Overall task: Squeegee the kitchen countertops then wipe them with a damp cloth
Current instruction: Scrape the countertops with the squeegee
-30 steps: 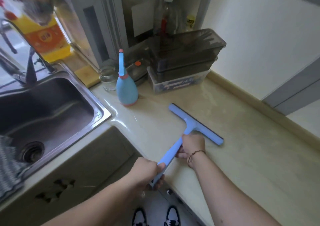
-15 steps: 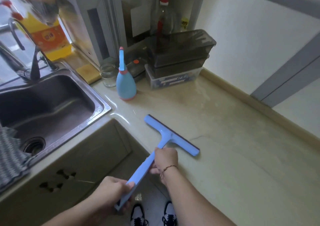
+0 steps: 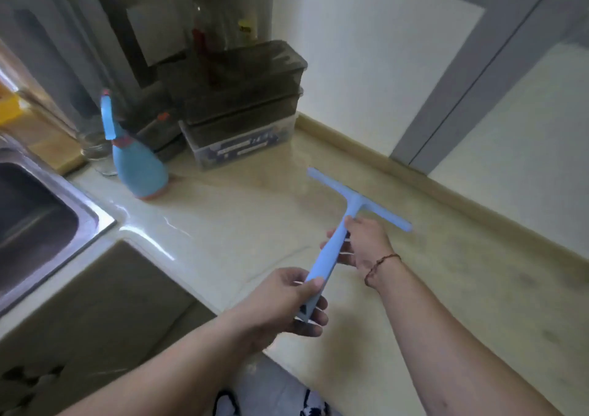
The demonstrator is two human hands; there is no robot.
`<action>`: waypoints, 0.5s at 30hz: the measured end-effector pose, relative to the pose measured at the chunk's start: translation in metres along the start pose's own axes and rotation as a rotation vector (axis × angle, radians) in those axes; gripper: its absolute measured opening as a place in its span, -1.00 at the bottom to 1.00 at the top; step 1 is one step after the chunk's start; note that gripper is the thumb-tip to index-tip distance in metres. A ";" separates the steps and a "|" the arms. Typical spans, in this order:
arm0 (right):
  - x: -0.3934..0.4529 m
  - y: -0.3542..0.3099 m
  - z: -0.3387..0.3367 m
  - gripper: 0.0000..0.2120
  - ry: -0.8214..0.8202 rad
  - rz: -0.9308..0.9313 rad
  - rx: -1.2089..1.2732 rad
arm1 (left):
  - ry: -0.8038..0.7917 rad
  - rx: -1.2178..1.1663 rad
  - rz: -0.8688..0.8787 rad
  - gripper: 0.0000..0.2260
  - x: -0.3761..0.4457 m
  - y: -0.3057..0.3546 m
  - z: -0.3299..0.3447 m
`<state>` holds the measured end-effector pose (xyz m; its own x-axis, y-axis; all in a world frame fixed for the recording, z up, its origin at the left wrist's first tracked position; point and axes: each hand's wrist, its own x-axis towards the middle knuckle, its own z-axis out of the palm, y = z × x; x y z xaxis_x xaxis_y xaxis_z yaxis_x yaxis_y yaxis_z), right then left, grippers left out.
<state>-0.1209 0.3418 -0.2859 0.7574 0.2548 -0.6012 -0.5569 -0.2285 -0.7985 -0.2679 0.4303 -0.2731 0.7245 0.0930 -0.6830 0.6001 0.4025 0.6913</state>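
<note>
A light blue squeegee (image 3: pixel 345 221) is held over the beige surface (image 3: pixel 242 224) by both hands; its long handle is gripped near the lower end by the left hand (image 3: pixel 287 301), whose thumb lies along the top and whose fingers are curled beneath it; the upper part of the handle, just below the crossbar, is grasped by the right hand (image 3: pixel 363 243), on whose wrist a thin beaded bracelet (image 3: pixel 381 267) is worn. The blade bar is set slantwise to the right of centre, between the stacked boxes and the low beige ledge (image 3: pixel 446 189) along the white wall; whether the blade edge is touching the surface cannot be told, since the view is blurred. A wet streak (image 3: pixel 277 259) is seen on the surface to the left of the handle.

At the back corner two dark translucent boxes (image 3: pixel 236 87) are stacked on a clear box (image 3: pixel 239 145); bottles (image 3: pixel 197 23) are stood behind them. A blue spray bottle (image 3: pixel 137 164) with a pinkish base is placed to the left of the boxes, near a glass jar (image 3: pixel 94 141); a steel sink (image 3: pixel 38 224) is set at the left edge. Black and white shoes (image 3: pixel 315 407) are seen on the floor below.
</note>
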 end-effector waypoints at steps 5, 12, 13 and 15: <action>0.071 -0.025 -0.079 -0.71 0.050 0.017 -0.020 | -0.011 0.009 0.008 -0.72 0.076 0.031 0.080; 0.134 -0.027 -0.132 -0.75 0.010 0.054 0.030 | 0.107 -0.052 -0.069 -0.77 0.128 0.040 0.130; 0.137 -0.024 -0.133 -0.76 0.010 0.076 0.033 | 0.114 -0.051 -0.090 -0.76 0.128 0.038 0.130; 0.141 -0.017 -0.132 -0.78 0.041 0.103 0.034 | 0.121 -0.047 -0.110 -0.75 0.125 0.034 0.129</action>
<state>0.0406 0.2580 -0.3531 0.7086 0.1934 -0.6786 -0.6429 -0.2196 -0.7338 -0.1127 0.3381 -0.3044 0.6073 0.1540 -0.7794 0.6550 0.4580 0.6010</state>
